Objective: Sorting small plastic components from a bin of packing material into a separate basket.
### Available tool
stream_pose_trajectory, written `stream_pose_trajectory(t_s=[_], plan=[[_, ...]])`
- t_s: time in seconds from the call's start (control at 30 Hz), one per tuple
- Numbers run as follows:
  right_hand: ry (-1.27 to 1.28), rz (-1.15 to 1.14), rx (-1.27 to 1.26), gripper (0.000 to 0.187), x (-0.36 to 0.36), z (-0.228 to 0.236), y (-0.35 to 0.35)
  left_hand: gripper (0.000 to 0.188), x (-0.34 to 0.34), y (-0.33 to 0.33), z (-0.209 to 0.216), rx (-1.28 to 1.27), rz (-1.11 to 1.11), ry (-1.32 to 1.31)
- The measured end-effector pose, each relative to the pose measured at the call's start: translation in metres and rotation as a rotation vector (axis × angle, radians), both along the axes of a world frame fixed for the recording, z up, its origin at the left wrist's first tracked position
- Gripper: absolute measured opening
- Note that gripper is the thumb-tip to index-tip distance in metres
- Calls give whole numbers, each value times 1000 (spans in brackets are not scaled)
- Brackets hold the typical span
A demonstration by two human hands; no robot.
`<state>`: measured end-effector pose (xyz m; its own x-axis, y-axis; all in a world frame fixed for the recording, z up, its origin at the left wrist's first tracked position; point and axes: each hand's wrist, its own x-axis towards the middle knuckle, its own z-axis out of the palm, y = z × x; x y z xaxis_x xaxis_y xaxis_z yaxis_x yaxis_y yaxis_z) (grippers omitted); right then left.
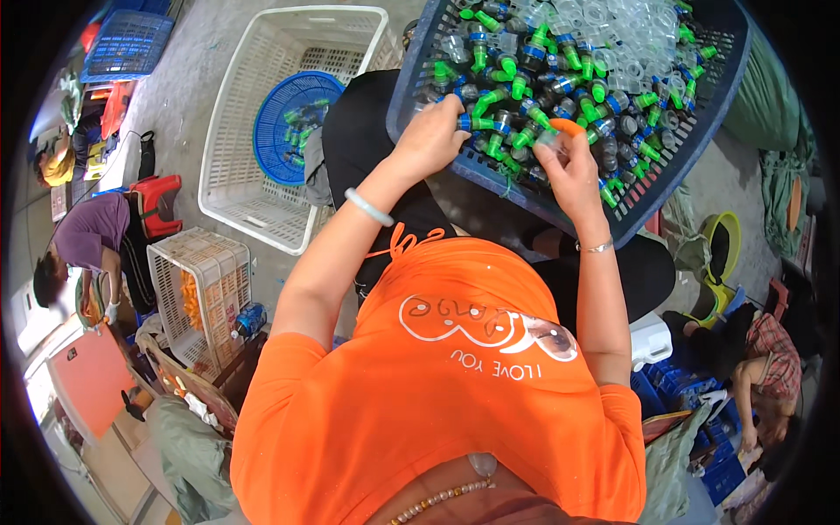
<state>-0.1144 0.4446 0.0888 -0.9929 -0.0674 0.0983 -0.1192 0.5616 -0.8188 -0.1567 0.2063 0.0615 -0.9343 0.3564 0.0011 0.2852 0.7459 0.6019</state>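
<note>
Pinching a blurred clear piece between thumb and fingers, the right hand hangs over a dark blue crate. The left hand curls at the crate's left side, fingertips partly hidden; I cannot tell whether they clamp anything. Green-spouted pieces overlap around both hands, beside clear cups cut off above. Leftward, a white crate holds a blue basket, its contents hard to distinguish.

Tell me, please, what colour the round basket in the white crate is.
The round basket is bright blue, as the head view shows.
</note>
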Motion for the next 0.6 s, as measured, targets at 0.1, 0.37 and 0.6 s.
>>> stream_pose_trajectory(t_s=[0.1,0.37,0.6], plan=[[-110,46,-238,22,4,-4,-9,34,22,0,10,485,6,-316],[-232,245,-318,30,17,1,-34,33,68,14,32,595,-113,-305],[-260,266,-445,29,27,12,-42,34,65,4,33,453,-169,-116]])
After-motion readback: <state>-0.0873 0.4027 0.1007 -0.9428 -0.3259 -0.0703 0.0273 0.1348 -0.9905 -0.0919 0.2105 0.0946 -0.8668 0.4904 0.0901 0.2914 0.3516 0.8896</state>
